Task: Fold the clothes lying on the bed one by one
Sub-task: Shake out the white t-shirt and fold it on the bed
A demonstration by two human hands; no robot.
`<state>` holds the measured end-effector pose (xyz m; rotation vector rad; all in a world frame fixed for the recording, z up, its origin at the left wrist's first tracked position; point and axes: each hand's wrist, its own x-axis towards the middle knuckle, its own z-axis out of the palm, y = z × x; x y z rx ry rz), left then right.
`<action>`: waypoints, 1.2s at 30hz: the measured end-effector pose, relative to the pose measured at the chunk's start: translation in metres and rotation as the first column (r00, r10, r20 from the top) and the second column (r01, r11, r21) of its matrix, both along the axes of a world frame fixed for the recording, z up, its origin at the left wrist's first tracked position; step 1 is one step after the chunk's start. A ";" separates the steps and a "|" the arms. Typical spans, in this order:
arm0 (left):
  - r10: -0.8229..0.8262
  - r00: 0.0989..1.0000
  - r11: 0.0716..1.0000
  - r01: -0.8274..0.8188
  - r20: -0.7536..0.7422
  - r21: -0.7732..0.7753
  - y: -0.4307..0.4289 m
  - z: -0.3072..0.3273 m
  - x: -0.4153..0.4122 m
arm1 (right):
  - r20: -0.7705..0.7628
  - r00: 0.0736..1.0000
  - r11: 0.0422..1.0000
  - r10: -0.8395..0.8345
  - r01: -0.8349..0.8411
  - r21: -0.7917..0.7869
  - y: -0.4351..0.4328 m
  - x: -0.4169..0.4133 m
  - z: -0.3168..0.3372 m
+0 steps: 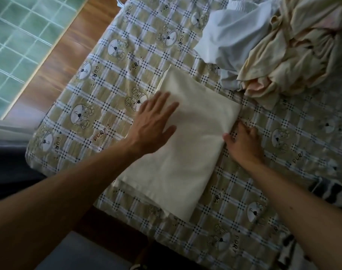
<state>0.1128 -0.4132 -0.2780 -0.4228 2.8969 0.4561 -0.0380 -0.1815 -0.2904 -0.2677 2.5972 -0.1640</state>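
A cream garment (185,137), folded into a long rectangle, lies across the middle of the bed (111,88). My left hand (154,123) lies flat on its left half with the fingers straight and spread. At the garment's right edge my right hand (244,143) has its thumb on top of the cloth, and its fingers curl in at the edge, partly hidden under the fold. A heap of unfolded clothes sits at the back right: a white piece (232,41) and a crumpled cream and pink pile (298,47).
The bed has a checked sheet with bear prints. Its left edge runs along a wooden floor strip (65,61) with green tiles (16,45) beyond. A dark patterned cloth (329,191) lies at the right edge. The near corner of the bed is by my legs.
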 end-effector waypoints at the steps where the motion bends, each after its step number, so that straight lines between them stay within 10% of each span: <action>1: -0.077 0.997 0.996 0.077 -0.001 -0.048 0.000 -0.005 -0.014 | 0.016 0.998 0.994 -0.066 0.068 -0.090 0.000 0.006 0.002; 5: -0.292 0.956 0.946 0.294 0.040 -0.137 -0.010 -0.028 -0.067 | 0.040 0.999 0.901 0.023 -0.003 -0.434 -0.001 0.052 0.010; 10: -0.368 0.911 0.912 0.393 0.186 -0.118 -0.030 -0.043 -0.108 | 0.208 0.978 0.871 0.033 0.074 -0.485 0.019 0.101 -0.007; 14: 0.114 0.993 0.993 -0.114 -0.013 -0.004 -0.028 -0.036 -0.083 | 0.459 0.888 0.766 -0.033 0.317 -0.559 0.034 0.107 -0.009; 18: 0.514 0.857 0.807 -0.499 0.042 0.316 -0.005 -0.018 -0.005 | 0.597 0.802 0.700 0.019 0.415 -0.581 0.030 0.106 0.000; 28: 0.277 0.905 0.569 -0.425 0.323 0.704 0.037 0.067 0.049 | 0.562 0.823 0.659 0.080 0.380 -0.650 0.038 0.086 0.062; 36: 0.070 0.995 0.600 -0.103 0.076 0.793 0.183 0.145 -0.042 | 0.416 0.907 0.589 -0.072 0.375 -0.716 0.207 0.021 0.162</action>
